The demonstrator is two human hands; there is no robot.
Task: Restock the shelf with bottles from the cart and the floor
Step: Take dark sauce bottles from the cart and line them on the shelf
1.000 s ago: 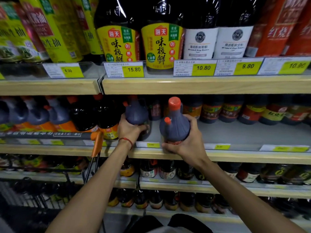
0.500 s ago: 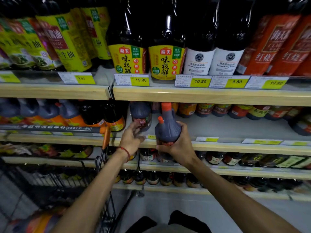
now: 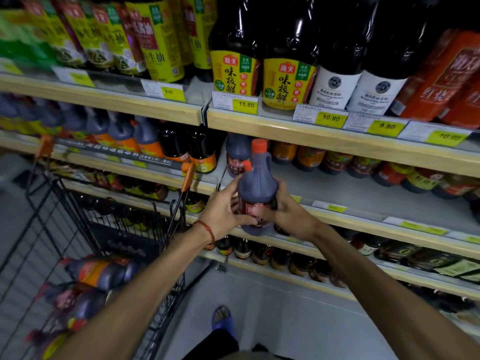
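**Two-handed placement of a bottle at the shelf lip**

Nearest the viewer, a foot in a blue sandal (image 3: 222, 318) stands on the floor. At lower left, the wire cart (image 3: 65, 209) carries spare bottles (image 3: 101, 274) lying on their sides. Beyond these, both forearms reach toward the shelving. The left hand (image 3: 223, 211), with a red cord (image 3: 207, 231) at its wrist, wraps the lower left side of the bottle (image 3: 255, 188). The right hand (image 3: 289, 214) clasps the opposite side, so both hands are grasping it. The bottle is upright, orange cap uppermost, and is held in the air just in front of the lip of the middle shelf (image 3: 350, 193), not resting on it. Directly behind it stands a shelved bottle (image 3: 233, 159) of the same kind, with bare shelf to its right. Farther up, large bottles (image 3: 288, 74) and price tags (image 3: 245, 103) line the upper tier.

To do this step well, the base should probably clear the lip with the label kept facing outward. The bottle can then be set in front of or beside its twin, and the grip loosened only once the base sits flat. A careless nudge could topple the twin.
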